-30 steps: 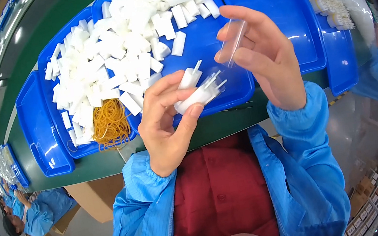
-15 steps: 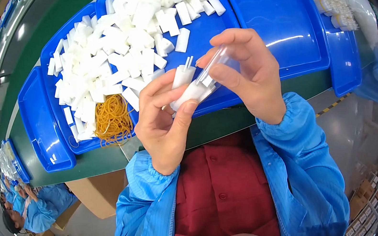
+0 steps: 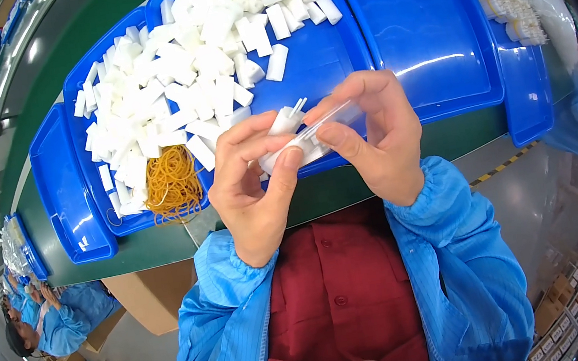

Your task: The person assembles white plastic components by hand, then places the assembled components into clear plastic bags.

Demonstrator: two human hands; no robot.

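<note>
My left hand (image 3: 250,190) is closed on a white foam block (image 3: 285,120) from which two thin pale prongs stick up. Its thumb and fingers also pinch the lower end of a clear plastic sleeve (image 3: 341,115), with white material inside that end. From the other side, my right hand (image 3: 383,141) grips the sleeve's upper part between thumb and fingers. Both hands are above the near edge of a blue tray (image 3: 318,47). A heap of white foam blocks (image 3: 203,67) fills much of that tray, and a tangle of yellowish-brown rubber bands (image 3: 172,180) lies at its near side.
Another blue tray (image 3: 423,32) stands to the right. Beyond it, a narrower tray (image 3: 528,106) holds bundled white pieces (image 3: 511,12). A small blue tray (image 3: 72,203) sits at the left. Below the green table are a cardboard box (image 3: 154,295) and, farther left, a co-worker (image 3: 72,318).
My right hand has moved down and slightly left, nearer my left hand. The clear sleeve now lies at a flatter slant, and the pronged block has tipped rightward.
</note>
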